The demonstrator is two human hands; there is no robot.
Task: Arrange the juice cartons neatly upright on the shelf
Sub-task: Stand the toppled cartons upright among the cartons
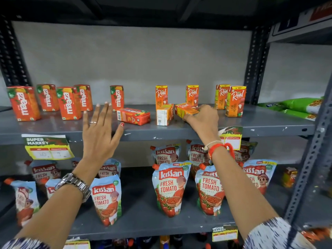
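On the grey upper shelf (251,125) several orange Maaza cartons (68,103) stand upright at the left, and one Maaza carton (133,116) lies flat near the middle. Several Real cartons (235,101) stand upright at the right. One Real carton (165,115) lies on its side with its end towards me. My right hand (203,119) is closed on another lying Real carton (186,109) beside it. My left hand (100,133) hovers with fingers spread in front of the shelf edge, just left of the flat Maaza carton, holding nothing.
Kissan ketchup pouches (170,187) fill the lower shelf. Price labels (47,147) hang from the upper shelf's front edge. A slotted metal upright (309,159) stands at the right, with green packets (296,108) beyond it. A grey wall backs the shelf.
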